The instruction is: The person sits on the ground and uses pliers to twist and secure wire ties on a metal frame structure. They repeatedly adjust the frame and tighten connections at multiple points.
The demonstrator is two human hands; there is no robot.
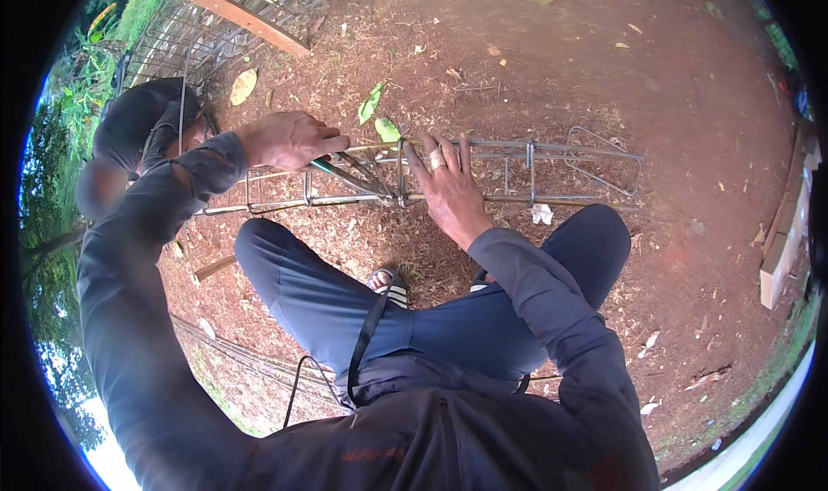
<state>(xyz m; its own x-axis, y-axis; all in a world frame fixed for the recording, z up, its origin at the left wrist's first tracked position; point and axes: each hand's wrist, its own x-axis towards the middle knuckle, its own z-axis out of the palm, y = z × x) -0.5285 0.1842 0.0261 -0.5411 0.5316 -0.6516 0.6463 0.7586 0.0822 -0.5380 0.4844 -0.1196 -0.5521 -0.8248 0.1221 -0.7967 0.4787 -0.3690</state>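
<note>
A long steel rebar cage [509, 200] lies crosswise in front of my knees, its bars joined by several stirrups. My left hand [289, 140] is closed around the handles of pincers [366, 183], one handle green. The pincers' jaws meet the near bar beside a stirrup [401, 170]. Just right of that stirrup, my right hand [453, 193], with a ring on one finger, holds the far bar. Its fingers lie over the bar and its thumb is hidden. A fine tie at the jaws is too small to make out.
At the left, another person [142, 129] in dark clothing bends close to my left arm. A wooden bar [250, 23] rests by wire mesh [168, 47] at the far left. Long light-coloured boards [780, 241] stand at the right edge. Leaves [371, 103] are scattered over the brown soil.
</note>
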